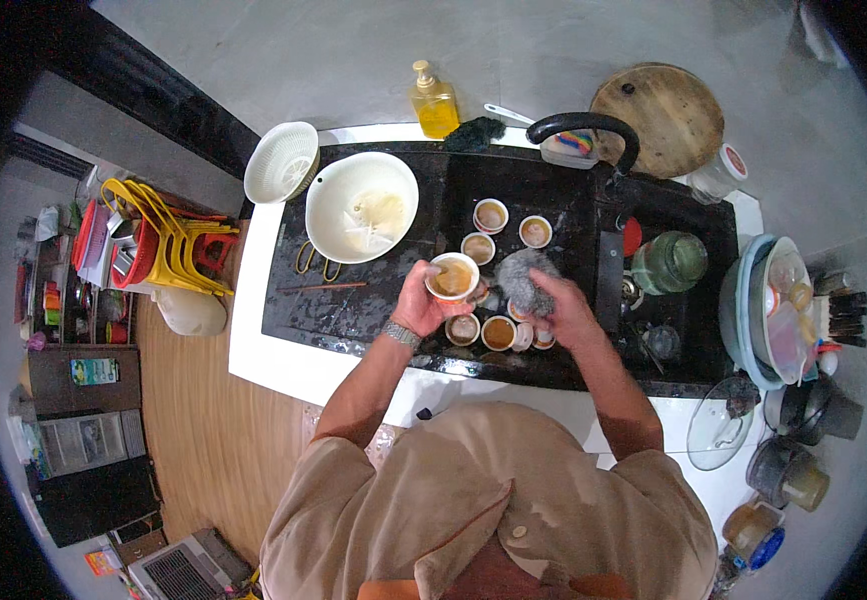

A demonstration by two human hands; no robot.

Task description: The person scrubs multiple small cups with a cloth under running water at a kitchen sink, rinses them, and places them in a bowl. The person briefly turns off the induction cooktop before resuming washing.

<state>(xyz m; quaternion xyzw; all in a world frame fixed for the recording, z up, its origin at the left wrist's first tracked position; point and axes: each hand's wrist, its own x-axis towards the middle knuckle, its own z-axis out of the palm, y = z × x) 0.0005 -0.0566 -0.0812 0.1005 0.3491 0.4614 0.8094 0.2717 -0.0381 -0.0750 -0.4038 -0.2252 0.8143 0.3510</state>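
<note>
In my left hand (420, 306) is a small white-rimmed cup (453, 279), its mouth facing up and its inside brownish. My right hand (570, 309) grips a grey fluffy scrubber (522, 276) just right of that cup, with a small gap between them. Several similar cups stand in the black sink basin around both hands. Among them are a cup (490, 215) behind my left hand, another cup (535, 232) farther right, and a cup with brown liquid (498, 333) in front. Some cups under my hands are partly hidden.
A white colander bowl (328, 176) with foamy residue sits on the left drainboard, near a chopstick (322, 287). A black faucet (591, 124) arches behind the basin. The right basin holds a large glass jar (670, 262). Stacked bowls (748, 300) stand at right; a yellow soap bottle (435, 105) stands behind.
</note>
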